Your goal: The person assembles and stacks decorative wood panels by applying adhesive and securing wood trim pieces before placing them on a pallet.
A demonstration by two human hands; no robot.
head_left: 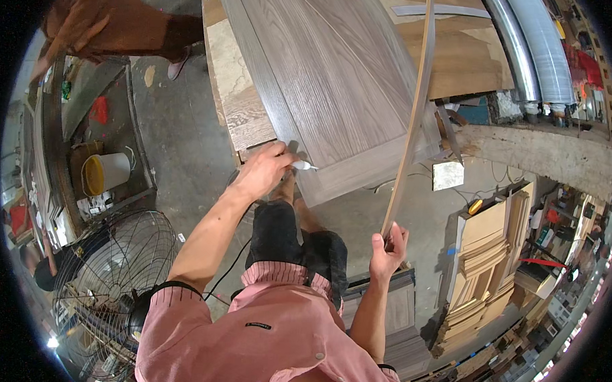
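Observation:
A grey wood-grain cabinet door [330, 77] with a raised frame lies flat in front of me. My left hand [261, 168] is closed round a small white bottle with a pointed nozzle [303, 165]. The nozzle's tip is at the door's near left corner, and my fingers hide most of the bottle. My right hand [389, 251] pinches the near end of a long thin wooden strip [410, 144]. This strip slants up and away across the door's right side, past the far edge of the view.
A wire-cage fan [118, 272] stands at my left, near a white bucket [111, 173] with yellow inside. Another person in brown clothing [116, 23] is at the far left. Stacked wood pieces [482, 264] stand at right; silver pipes [516, 47] lie far right.

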